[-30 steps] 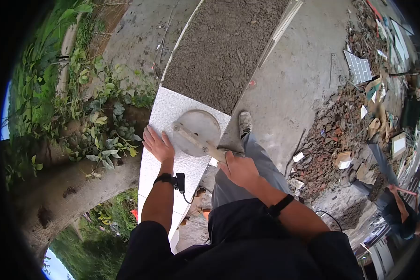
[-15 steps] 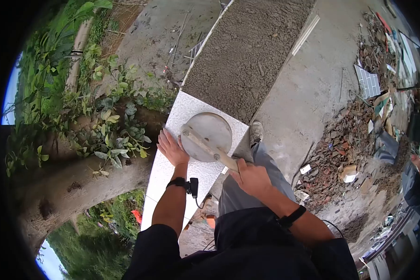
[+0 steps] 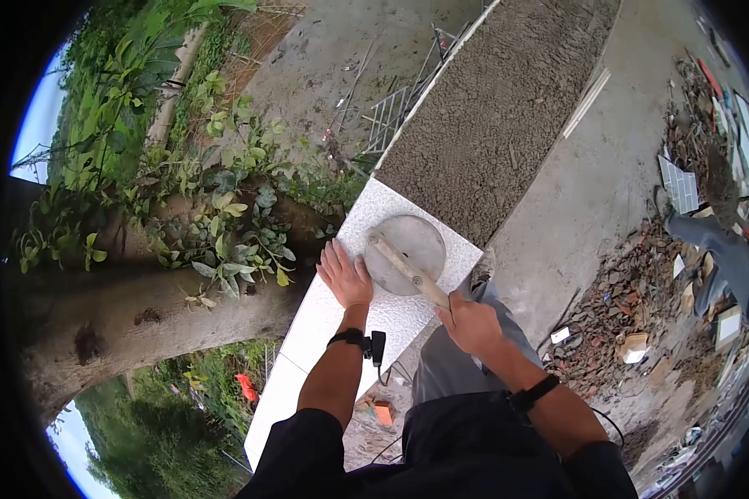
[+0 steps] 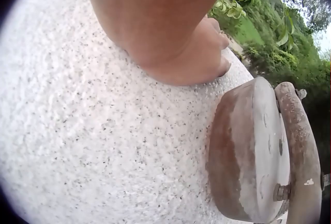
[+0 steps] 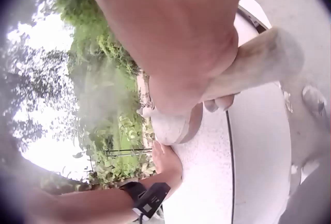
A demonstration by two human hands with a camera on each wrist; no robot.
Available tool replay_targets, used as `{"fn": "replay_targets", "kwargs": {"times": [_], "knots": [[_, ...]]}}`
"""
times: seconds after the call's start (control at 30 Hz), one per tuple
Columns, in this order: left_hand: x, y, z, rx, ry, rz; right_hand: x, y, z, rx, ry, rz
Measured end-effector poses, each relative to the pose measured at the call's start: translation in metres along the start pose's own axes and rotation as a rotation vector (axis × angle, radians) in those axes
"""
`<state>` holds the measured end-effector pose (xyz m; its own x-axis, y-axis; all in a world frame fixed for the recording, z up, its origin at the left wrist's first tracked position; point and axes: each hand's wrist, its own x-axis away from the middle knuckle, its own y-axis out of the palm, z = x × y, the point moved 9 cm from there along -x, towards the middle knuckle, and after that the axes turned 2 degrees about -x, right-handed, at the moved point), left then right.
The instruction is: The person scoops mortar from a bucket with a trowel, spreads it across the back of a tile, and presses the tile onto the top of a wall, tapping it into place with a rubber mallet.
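A round tamper (image 3: 421, 239) with a thick disc and a bolted-on wooden handle rests on a white speckled stone slab (image 3: 395, 320), near the end that meets a bed of grey mortar (image 3: 499, 108). My right hand (image 3: 474, 327) grips the free end of that handle, which juts past the slab's edge; in the right wrist view the handle butt (image 5: 264, 61) sticks out of the fist. Flat on the slab, with fingers straight, my left hand (image 3: 346, 277) lies left of the disc. The left wrist view shows the disc's side (image 4: 227, 156) close to the stone.
A thick tree trunk (image 3: 175, 324) with leafy shoots borders the slab on the left. Broken rubble (image 3: 612, 303) covers the ground at right, where another person's leg (image 3: 711, 241) shows. An orange brick (image 3: 383, 413) lies below the slab.
The head view has shifted, so slab, tamper and hands appear farther right and lower. My hands keep their places on slab and handle. The other person at right appears higher in view.
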<state>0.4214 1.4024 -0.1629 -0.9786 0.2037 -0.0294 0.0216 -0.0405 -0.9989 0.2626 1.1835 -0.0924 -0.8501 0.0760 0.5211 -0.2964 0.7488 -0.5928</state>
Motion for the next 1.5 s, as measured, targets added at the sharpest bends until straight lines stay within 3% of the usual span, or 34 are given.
{"fn": "replay_targets", "kwargs": {"times": [0.43,0.53,0.7,1.33,1.37,1.5], "knots": [[0.006,0.0,-0.007,0.006,0.002,-0.022,0.005,-0.004,-0.012,-0.053,-0.071,-0.015],[0.004,-0.003,-0.004,0.012,-0.003,-0.003,-0.009,-0.003,-0.003,0.002,0.003,-0.001],[0.007,-0.001,-0.007,0.028,-0.01,-0.034,0.006,-0.013,-0.015,-0.046,-0.083,0.032],[0.013,0.005,-0.007,0.026,-0.002,0.052,0.009,0.006,0.013,-0.05,0.063,-0.009],[0.019,0.004,-0.012,0.1,-0.054,0.051,0.009,0.007,0.013,-0.046,0.054,-0.005],[0.118,-0.021,-0.002,0.155,0.08,-0.145,0.011,0.012,0.012,-0.056,0.02,0.066]]}}
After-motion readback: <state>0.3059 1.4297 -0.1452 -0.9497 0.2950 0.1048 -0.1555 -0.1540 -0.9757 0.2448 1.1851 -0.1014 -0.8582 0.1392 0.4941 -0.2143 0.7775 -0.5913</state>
